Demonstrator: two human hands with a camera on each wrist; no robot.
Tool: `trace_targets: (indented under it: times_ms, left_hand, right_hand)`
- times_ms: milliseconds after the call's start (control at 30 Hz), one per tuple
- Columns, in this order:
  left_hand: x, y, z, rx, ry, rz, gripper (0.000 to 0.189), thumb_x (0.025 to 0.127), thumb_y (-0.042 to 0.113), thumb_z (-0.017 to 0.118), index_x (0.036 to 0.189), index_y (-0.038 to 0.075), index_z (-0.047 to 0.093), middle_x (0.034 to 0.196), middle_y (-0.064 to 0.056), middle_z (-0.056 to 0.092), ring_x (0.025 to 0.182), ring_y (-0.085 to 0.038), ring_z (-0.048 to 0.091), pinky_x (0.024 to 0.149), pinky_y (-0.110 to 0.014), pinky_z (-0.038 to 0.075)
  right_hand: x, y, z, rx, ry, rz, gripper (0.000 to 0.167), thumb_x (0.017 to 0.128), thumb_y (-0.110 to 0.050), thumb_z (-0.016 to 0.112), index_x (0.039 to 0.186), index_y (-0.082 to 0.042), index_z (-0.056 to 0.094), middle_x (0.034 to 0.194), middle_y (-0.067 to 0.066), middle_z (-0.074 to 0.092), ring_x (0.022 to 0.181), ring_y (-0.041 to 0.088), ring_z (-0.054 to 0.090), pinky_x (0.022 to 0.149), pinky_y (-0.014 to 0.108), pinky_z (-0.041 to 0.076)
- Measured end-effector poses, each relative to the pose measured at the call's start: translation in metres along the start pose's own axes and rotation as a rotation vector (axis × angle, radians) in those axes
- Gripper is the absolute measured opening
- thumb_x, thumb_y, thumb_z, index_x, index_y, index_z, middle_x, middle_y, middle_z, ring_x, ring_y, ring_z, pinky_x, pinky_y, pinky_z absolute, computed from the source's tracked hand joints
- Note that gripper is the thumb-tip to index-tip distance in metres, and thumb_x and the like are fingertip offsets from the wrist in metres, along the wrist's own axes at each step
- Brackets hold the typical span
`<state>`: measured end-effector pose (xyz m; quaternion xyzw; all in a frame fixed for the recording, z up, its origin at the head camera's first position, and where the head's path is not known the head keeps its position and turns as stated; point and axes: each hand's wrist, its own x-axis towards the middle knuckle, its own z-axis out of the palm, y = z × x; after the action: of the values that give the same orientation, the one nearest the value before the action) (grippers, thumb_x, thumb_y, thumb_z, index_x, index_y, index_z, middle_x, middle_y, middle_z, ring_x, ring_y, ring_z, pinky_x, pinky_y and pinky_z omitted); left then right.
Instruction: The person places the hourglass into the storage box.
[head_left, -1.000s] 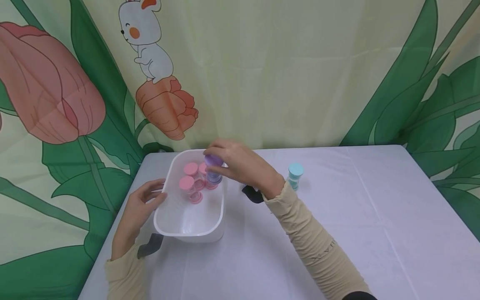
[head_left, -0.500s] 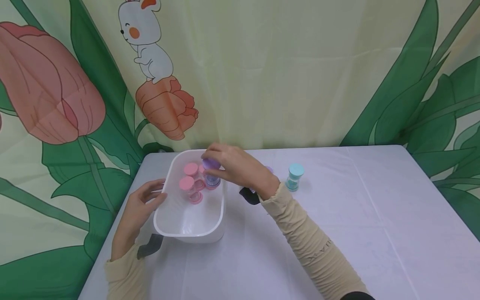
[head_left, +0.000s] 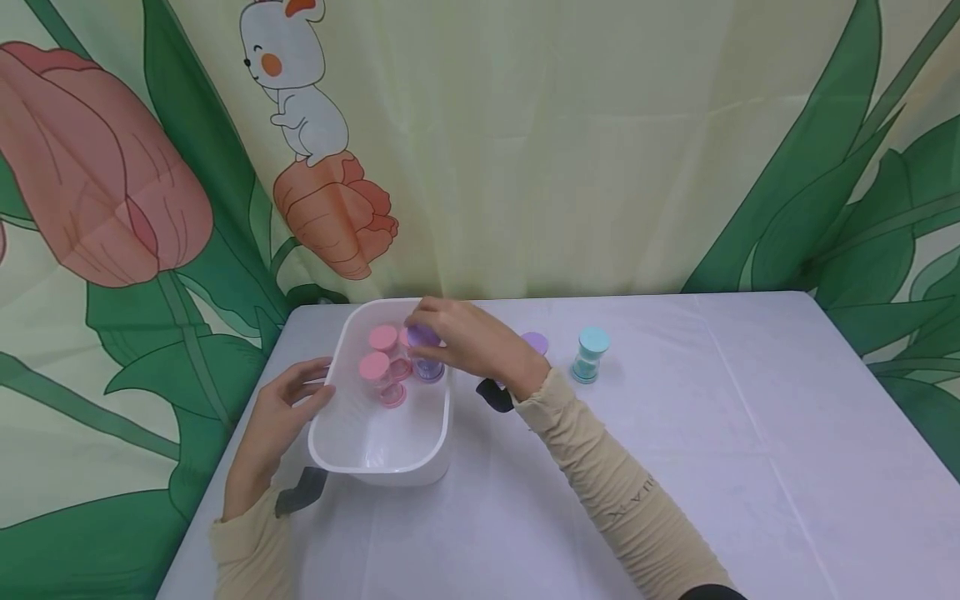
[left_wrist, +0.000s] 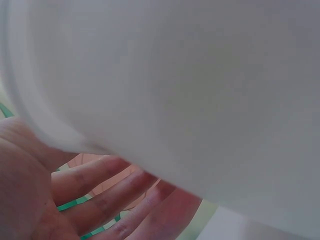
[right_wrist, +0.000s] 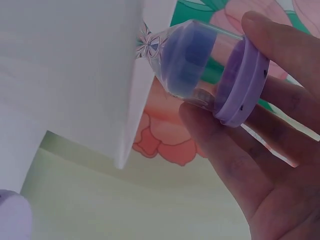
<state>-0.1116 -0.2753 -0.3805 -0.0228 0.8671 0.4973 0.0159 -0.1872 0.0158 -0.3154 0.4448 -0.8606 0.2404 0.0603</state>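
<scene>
My right hand (head_left: 476, 342) pinches a purple-capped hourglass (head_left: 424, 336) by its top cap, held at the right side of the white plastic bin (head_left: 375, 457). In the right wrist view, thumb and fingers go round the purple hourglass (right_wrist: 200, 65), which has bluish-purple sand in one bulb. Inside the bin stand several pink hourglasses (head_left: 375, 367), partly hidden by one another and by my hand. On the bin's left side, my left hand (head_left: 277, 417) rests against the rim and outer wall. The left wrist view has its fingers (left_wrist: 105, 205) loosely straight along the bin's outside.
Behind my right wrist, another purple hourglass (head_left: 535, 342) is mostly hidden on the white-covered table (head_left: 675, 467). Right of it stands a turquoise hourglass (head_left: 590, 354). A printed curtain (head_left: 525, 167) hangs behind the table.
My right hand has lowered slightly with the purple hourglass. The other purple hourglass on the table has come into view behind my wrist. My left hand stays in place.
</scene>
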Motion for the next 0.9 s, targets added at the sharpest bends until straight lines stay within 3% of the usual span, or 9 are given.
trace_targets:
  times_ms: [633,900]
  left_hand:
    - [0.0,0.0,0.0,-0.003,-0.001,-0.005,0.059,0.096,0.039,0.064,0.147,0.014,0.047,0.145,-0.011,0.052,0.126,-0.033,0.054,0.101,-0.057,0.047]
    - [0.001,-0.001,0.0,-0.001,-0.001,0.001,0.057,0.097,0.036,0.064,0.146,0.013,0.047,0.144,-0.013,0.052,0.125,-0.033,0.055,0.101,-0.057,0.048]
  right_hand:
    - [0.009,0.005,0.024,-0.065,-0.088,0.008,0.03,0.087,-0.021,0.077,0.114,-0.009,0.072,0.106,0.004,0.066,0.099,0.016,0.062,0.089,0.027,0.053]
    - [0.015,0.003,0.031,-0.083,-0.129,0.03,0.032,0.088,-0.027,0.077,0.116,-0.013,0.073,0.105,0.001,0.067,0.097,0.012,0.062,0.087,0.024,0.054]
